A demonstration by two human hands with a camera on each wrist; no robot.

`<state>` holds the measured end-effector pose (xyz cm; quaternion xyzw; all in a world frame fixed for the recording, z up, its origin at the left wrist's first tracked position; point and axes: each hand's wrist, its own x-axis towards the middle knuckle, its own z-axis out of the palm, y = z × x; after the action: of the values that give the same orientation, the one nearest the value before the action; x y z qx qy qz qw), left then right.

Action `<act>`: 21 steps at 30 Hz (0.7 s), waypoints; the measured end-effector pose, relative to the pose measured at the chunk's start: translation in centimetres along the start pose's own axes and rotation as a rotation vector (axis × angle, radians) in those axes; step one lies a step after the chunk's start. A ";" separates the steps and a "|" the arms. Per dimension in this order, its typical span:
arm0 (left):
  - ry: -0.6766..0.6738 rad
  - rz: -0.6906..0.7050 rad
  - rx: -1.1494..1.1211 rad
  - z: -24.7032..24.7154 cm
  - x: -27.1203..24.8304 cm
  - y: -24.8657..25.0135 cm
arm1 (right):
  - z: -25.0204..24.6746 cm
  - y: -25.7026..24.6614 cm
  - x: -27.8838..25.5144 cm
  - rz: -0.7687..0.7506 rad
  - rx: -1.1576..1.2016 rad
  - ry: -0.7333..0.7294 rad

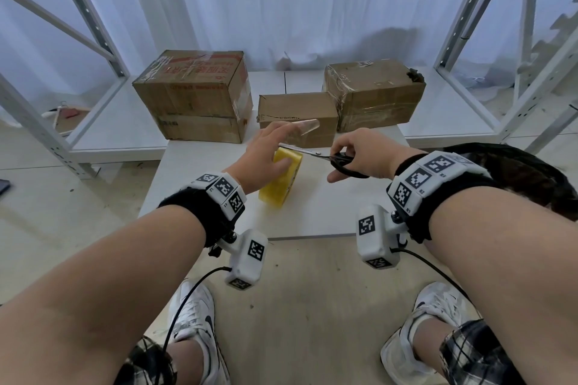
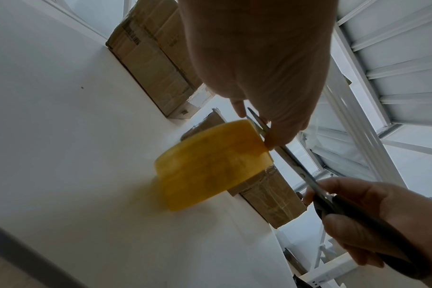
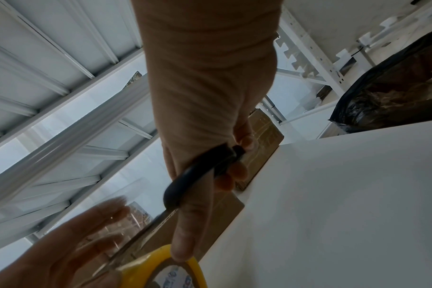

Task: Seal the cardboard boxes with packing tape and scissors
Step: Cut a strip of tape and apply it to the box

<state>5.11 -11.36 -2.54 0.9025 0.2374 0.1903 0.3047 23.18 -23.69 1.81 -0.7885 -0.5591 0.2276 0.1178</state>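
A yellow tape roll (image 1: 281, 184) (image 2: 210, 171) (image 3: 165, 267) stands tilted on edge on the white table (image 1: 328, 209). My left hand (image 1: 275, 142) hovers over it with fingers stretched out, thumb against the roll. A clear tape strip (image 1: 308, 126) (image 3: 111, 224) clings to the fingertips and sticks out to the right. My right hand (image 1: 353, 153) grips black-handled scissors (image 1: 312, 152) (image 2: 296, 165) (image 3: 195, 175), blades pointing left between the roll and the left fingers. Three cardboard boxes stand behind: a large one (image 1: 194, 97), a small one (image 1: 297, 122) and a taped one (image 1: 372, 94).
White metal shelving frames stand at the left (image 1: 93, 122) and right (image 1: 453, 109) of the table, with white curtain behind. A black plastic bag (image 1: 516, 172) sits at the table's right side. My feet are on the floor below the table's front edge.
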 end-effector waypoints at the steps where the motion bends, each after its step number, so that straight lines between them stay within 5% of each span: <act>1: -0.002 0.005 -0.001 0.1 0.1 0.0 | -0.1 0.0 0.0 0.001 -0.009 0.000; 14: 0.028 0.070 0.059 -0.8 1.0 -0.3 | 0.5 0.3 0.7 0.052 0.000 -0.022; 21: -0.017 -0.015 -0.087 -0.5 1.3 -1.2 | 2.0 1.6 0.1 0.083 0.321 0.036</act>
<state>5.58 -9.56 -2.64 0.8884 0.2328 0.1903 0.3469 23.50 -24.24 -0.68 -0.7859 -0.4801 0.3047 0.2427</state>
